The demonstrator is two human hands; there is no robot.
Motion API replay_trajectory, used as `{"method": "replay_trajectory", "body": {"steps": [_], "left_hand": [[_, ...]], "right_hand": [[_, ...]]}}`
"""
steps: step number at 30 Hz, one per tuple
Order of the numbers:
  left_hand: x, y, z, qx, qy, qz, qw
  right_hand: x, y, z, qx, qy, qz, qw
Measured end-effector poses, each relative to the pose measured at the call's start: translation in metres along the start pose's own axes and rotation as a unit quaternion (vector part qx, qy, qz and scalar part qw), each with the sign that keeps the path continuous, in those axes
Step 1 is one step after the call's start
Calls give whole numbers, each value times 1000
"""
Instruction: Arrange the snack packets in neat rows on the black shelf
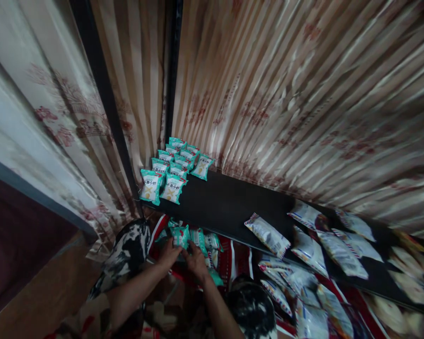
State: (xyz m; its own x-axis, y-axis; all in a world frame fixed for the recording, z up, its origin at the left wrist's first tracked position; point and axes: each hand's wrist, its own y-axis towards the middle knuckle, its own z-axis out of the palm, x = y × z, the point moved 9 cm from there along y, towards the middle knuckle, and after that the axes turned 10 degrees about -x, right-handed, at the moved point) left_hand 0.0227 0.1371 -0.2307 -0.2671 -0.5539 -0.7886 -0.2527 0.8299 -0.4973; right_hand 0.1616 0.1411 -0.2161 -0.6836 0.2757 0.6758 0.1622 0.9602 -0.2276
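My left hand [170, 255] is closed on the lower left edge of a teal-and-white snack packet [180, 236]. My right hand [197, 262] grips at the same packet's lower right, its thumb close to my left fingers. Another teal snack packet [198, 239] lies just beyond my right fingers. More of these packets lie around my hands in a red-and-white patterned bag or cloth [226, 263], partly hidden. On the black shelf [219, 197], ahead and to the left, several teal packets [174, 188] stand in two rows, with one packet [202, 166] leaning at their right.
Pleated, printed curtains [254, 94] hang behind the shelf and at the left, with dark posts [173, 70] at the corner. White-and-blue snack bags [267, 234] lie along the shelf's right part. More white bags [311, 320] sit below its front edge. Both my knees [251, 308] flank my arms.
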Motion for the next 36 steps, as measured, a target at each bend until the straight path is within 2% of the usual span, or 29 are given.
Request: {"method": "replay_trajectory", "body": {"steps": [4, 8, 13, 16, 19, 24, 27, 29, 33, 36], "left_hand": [[-7, -10, -14, 12, -59, -14, 998], [-17, -26, -26, 38, -102, -14, 994], [-35, -45, -37, 47, -153, 13, 987], [-40, -52, -37, 67, -201, -4, 977], [-45, -57, -34, 104, -263, -41, 958], [-72, -65, -28, 192, -360, -65, 910], [-85, -64, -27, 215, -365, -68, 903], [-90, -61, -25, 218, -353, -64, 908], [-97, -53, -21, 216, -333, -47, 917], [-106, -45, -19, 202, -321, -17, 925]], "right_hand": [[20, -12, -22, -48, 107, -13, 993], [39, -25, -33, -30, 182, -33, 982], [58, -37, -49, -52, 226, -58, 971], [66, -40, -54, -43, 267, -57, 961], [68, -40, -63, -51, 275, -42, 959], [67, -36, -87, -100, 238, -31, 966], [67, -34, -91, -80, 256, -14, 963], [69, -33, -89, -42, 283, 4, 958], [79, -36, -85, 47, 375, 34, 925], [83, -33, -91, 68, 422, 41, 903]]}}
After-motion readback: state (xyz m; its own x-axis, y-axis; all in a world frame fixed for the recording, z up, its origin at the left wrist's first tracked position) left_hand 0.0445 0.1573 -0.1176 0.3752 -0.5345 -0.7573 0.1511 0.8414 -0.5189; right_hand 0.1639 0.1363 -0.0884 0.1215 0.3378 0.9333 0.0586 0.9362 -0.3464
